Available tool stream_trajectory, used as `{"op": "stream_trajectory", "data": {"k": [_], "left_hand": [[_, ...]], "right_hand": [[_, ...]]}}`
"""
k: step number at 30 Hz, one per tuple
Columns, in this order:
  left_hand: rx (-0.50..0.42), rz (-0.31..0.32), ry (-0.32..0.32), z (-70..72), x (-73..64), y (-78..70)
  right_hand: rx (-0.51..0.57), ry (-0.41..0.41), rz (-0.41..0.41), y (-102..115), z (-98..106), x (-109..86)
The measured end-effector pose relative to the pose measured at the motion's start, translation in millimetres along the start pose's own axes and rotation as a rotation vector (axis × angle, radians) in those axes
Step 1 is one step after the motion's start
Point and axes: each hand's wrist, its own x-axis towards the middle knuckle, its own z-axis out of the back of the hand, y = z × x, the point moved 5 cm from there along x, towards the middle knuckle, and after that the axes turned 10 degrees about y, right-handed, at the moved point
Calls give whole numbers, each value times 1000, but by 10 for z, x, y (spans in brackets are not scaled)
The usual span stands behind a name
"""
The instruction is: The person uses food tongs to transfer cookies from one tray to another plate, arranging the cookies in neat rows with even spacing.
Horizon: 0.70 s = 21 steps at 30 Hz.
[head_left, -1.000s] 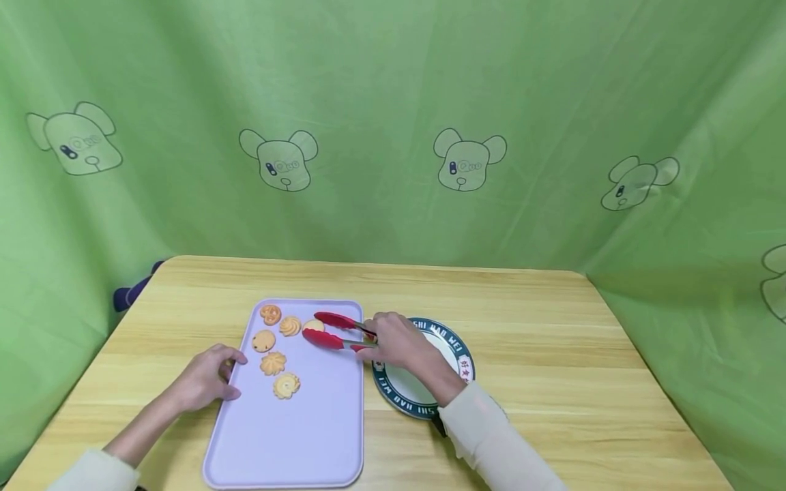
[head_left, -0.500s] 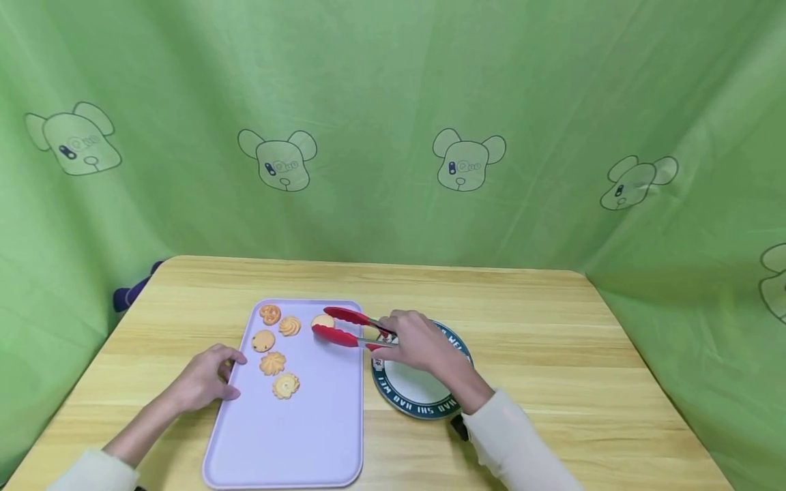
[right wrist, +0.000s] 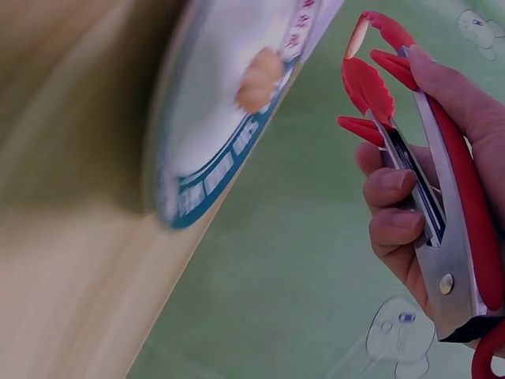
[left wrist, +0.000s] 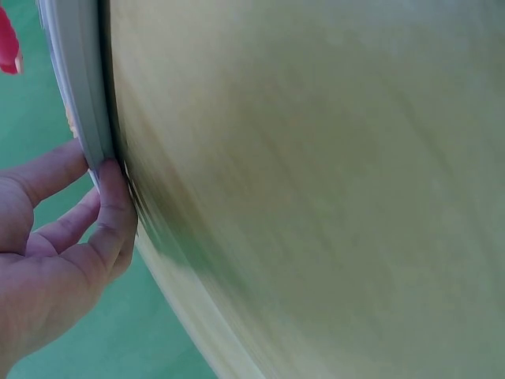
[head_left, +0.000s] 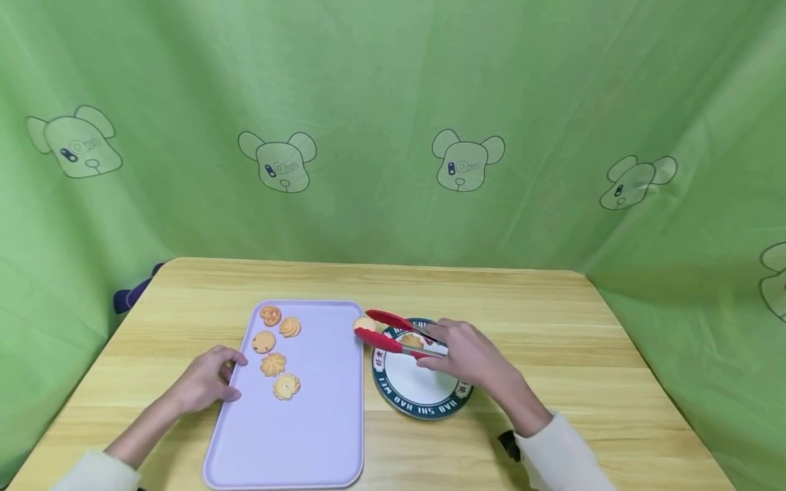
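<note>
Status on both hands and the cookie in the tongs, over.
Right hand gripping red tongs, round cookie clamped between. Left hand pinching tray edge. Plate bears another cookie; no obstruction seen.

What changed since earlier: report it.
The right hand and its red tongs have moved right, carrying a round cookie from over the tray to its right edge. A second cookie, on the plate, came into view. The left hand still holds the tray; its five cookies stayed put.
</note>
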Motion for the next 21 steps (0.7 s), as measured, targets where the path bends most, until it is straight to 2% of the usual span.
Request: {"op": "stream_trajectory", "data": {"k": [9,15,21], "left_hand": [[7,6,2,-1,5,-1],[16,1,-1,0,7,-6],[18,-6,-5,-5,3,-3]], "right_hand": [[-17,-88,-3,-358,5,-360],[-9,-100,-59,-559,17,-532],[30,-94,-78,-692,5,-630]]}}
